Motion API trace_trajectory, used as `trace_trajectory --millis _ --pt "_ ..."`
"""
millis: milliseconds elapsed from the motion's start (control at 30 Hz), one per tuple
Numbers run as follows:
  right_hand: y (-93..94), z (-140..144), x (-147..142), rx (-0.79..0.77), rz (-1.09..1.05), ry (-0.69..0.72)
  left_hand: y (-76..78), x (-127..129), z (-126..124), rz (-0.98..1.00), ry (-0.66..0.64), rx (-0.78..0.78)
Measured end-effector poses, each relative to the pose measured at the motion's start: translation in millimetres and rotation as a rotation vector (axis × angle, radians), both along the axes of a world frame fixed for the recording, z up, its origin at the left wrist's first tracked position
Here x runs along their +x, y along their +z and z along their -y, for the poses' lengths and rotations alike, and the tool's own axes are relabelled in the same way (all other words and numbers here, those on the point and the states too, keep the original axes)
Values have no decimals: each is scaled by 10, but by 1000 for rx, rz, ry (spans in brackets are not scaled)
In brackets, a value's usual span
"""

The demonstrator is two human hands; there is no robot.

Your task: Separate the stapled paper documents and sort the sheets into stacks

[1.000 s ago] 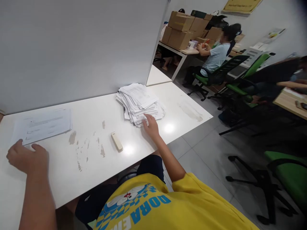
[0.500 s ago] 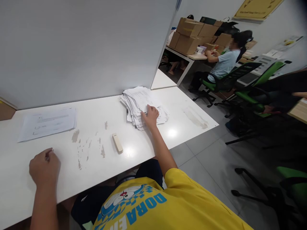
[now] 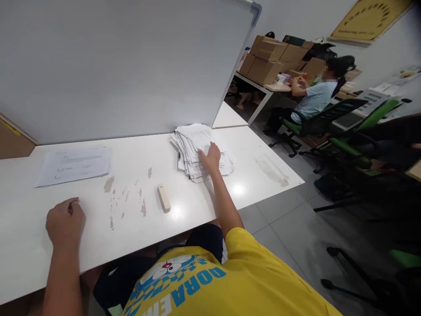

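Right hand [image 3: 210, 158] now further onto paper stack [image 3: 197, 149], grip flat, left hand [image 3: 65, 221] fisted.

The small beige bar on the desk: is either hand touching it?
No, the beige bar lies alone between the left hand and right hand.

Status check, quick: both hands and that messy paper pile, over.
Right hand flat on the messy stack of white printed papers. Left hand curled, empty, resting on the white table. Small cream rectangular stapler-like block lies between them, untouched.

Cardboard boxes [image 3: 269, 59], green chairs [image 3: 329, 115]
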State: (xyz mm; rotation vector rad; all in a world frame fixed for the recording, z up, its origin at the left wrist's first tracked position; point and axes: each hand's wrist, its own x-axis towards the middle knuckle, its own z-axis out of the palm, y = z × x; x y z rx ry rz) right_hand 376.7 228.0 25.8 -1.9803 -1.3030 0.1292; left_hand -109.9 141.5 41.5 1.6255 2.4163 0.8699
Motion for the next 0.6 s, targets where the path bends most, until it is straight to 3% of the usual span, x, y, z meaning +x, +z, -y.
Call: trace_trajectory --millis 233,600 --pt "-43 16 191 32 -97 -54 -41 -32 17 17 8 37" --pt "-82 252 240 -74 -115 -83 -83 -77 -2 7 22 24"
